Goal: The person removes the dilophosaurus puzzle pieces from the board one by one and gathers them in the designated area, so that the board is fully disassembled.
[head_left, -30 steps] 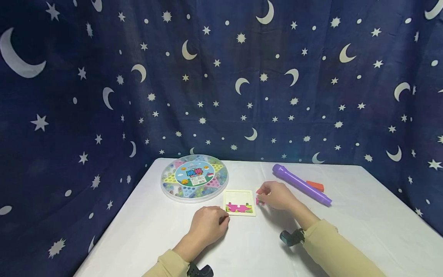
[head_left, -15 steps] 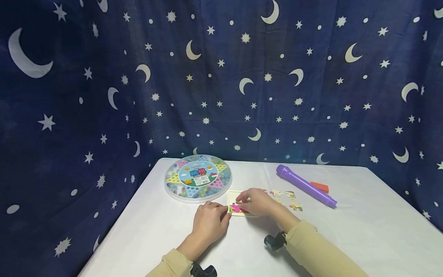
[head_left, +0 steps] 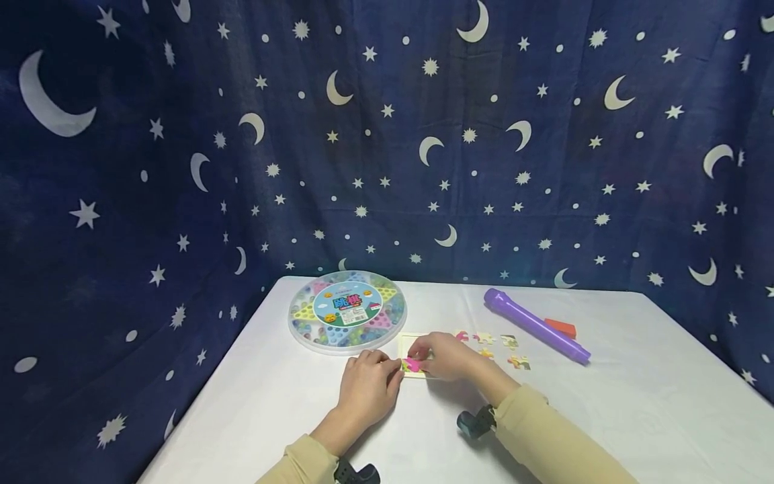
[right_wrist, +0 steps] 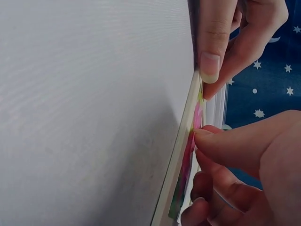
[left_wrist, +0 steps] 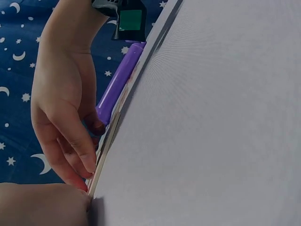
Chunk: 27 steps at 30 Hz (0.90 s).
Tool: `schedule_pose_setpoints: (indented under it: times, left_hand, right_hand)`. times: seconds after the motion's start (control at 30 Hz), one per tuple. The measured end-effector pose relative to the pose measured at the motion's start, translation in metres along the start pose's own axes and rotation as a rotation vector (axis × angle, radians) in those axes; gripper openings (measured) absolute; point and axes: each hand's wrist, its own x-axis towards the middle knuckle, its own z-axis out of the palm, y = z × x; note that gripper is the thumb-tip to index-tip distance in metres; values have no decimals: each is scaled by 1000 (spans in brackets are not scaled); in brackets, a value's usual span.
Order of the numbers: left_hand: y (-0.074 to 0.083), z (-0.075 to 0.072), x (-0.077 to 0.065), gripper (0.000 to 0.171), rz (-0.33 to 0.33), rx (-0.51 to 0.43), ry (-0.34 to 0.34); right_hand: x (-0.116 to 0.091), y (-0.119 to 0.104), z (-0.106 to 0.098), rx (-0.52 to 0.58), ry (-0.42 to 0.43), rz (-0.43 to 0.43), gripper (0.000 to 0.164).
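A small cream puzzle tray [head_left: 410, 344] lies mid-table with pink and green pieces [head_left: 413, 364] along its near side. At its near left corner my left hand [head_left: 365, 390] holds the edge between thumb and index finger; the right wrist view shows this thumb [right_wrist: 210, 63] against the rim. My right hand [head_left: 449, 356] reaches over the tray from the right, thumb and index finger pinching a puzzle piece low over the pink part. That piece is mostly hidden by the fingers.
Several loose puzzle pieces [head_left: 486, 338] lie right of the tray. Beyond them are a purple microphone-shaped stick [head_left: 535, 325] and a red block [head_left: 560, 328]. A round Chinese checkers set [head_left: 347, 312] with marbles sits back left. A starry blue curtain [head_left: 387, 134] surrounds the table.
My right hand has moved left from the loose pieces to over the tray, carrying a piece, then lowered slightly. My left hand stays at the tray's corner. The head view shifted a little.
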Motion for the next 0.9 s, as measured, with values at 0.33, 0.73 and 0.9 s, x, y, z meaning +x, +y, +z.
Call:
schedule_pose_setpoints:
  times: [0.33, 0.73, 0.9]
  left_hand:
    - [1, -1, 1, 21, -17, 0, -49]
    - [2, -3, 2, 20, -23, -6, -51]
    - [2, -5, 1, 19, -29, -5, -58]
  right_hand:
    - [3, -7, 1, 77, -16, 141, 26]
    - [0, -3, -3, 163, 58, 95, 21]
    - [1, -3, 0, 173, 85, 93, 16]
